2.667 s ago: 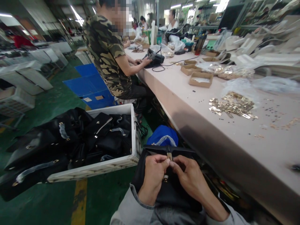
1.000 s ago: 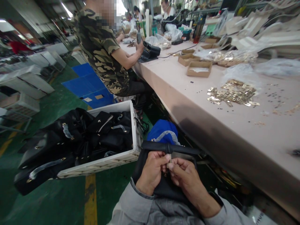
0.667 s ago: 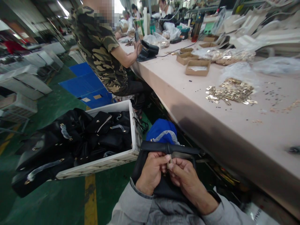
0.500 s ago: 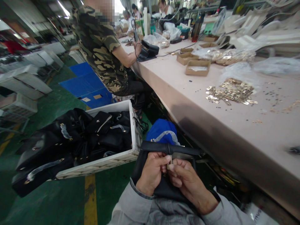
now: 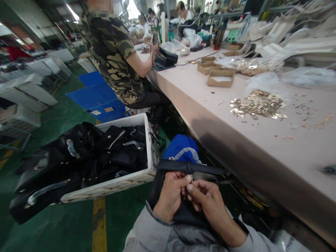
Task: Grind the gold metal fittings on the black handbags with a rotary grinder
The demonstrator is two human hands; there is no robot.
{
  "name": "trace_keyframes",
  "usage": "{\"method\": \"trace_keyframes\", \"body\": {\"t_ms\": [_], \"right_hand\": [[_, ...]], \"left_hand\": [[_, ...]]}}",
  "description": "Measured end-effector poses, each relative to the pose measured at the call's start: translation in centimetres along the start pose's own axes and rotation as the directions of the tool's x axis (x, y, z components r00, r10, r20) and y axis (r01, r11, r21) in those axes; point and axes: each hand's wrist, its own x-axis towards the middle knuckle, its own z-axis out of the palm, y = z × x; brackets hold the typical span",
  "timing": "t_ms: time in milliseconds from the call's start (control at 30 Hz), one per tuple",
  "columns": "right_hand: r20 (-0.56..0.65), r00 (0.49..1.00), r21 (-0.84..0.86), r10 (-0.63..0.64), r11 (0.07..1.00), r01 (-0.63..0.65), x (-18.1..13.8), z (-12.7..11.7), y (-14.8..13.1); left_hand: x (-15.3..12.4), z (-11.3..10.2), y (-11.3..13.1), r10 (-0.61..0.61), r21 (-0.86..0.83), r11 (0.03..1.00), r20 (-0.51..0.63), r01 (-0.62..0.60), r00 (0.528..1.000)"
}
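A black handbag [image 5: 183,215] rests on my lap, its plastic-wrapped handle [image 5: 186,150] at the far side. My left hand [image 5: 168,196] is closed, thumb and fingers pinching a small flat metal plate [image 5: 191,180] just in front of the bag's top edge. Close against it, my right hand [image 5: 211,201] is also closed, with its thumb and fingertips at the plate's lower end. The fingers hide most of the plate, and I cannot tell whether it is attached to the bag.
On my left stands a white crate [image 5: 148,150] heaped with black bags [image 5: 115,140]. To the right, the worktable [image 5: 262,147] bears a pile of gold-coloured metal plates [image 5: 258,105] and cardboard boxes [image 5: 221,78]. A co-worker [image 5: 110,59] handles another black bag [image 5: 166,58] at the table.
My right thumb and fingers have shifted slightly down and left around the plate's lower end. My left hand keeps nearly the same grip.
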Motion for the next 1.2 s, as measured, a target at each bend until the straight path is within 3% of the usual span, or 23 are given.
{"method": "trace_keyframes", "body": {"t_ms": [200,333,533,733,1200], "right_hand": [[-0.012,1.0,0.001,0.01,1.0,-0.01,0.2,0.2,-0.2],[-0.009,1.0,-0.018,0.016,1.0,-0.017,0.3,0.3,-0.3],[-0.074,0.996,-0.11,0.057,0.992,-0.065,0.6,0.1,0.5],[-0.094,0.996,-0.188,0.007,0.982,-0.025,0.7,-0.1,0.8],[-0.033,0.998,-0.074,0.05,0.996,-0.053,0.7,-0.2,-0.1]], "left_hand": [[0.1,-0.3,-0.2,-0.037,-0.087,0.996,-0.015,0.035,0.999],[0.1,-0.3,-0.1,-0.04,-0.053,0.998,0.025,0.041,0.999],[0.0,0.4,-0.1,0.031,-0.02,0.999,-0.095,-0.033,0.995],[-0.1,0.9,-0.4,0.034,-0.018,0.999,-0.168,-0.037,0.985],[0.2,0.0,-0.7,0.014,0.055,0.998,-0.022,-0.013,1.0]]}}
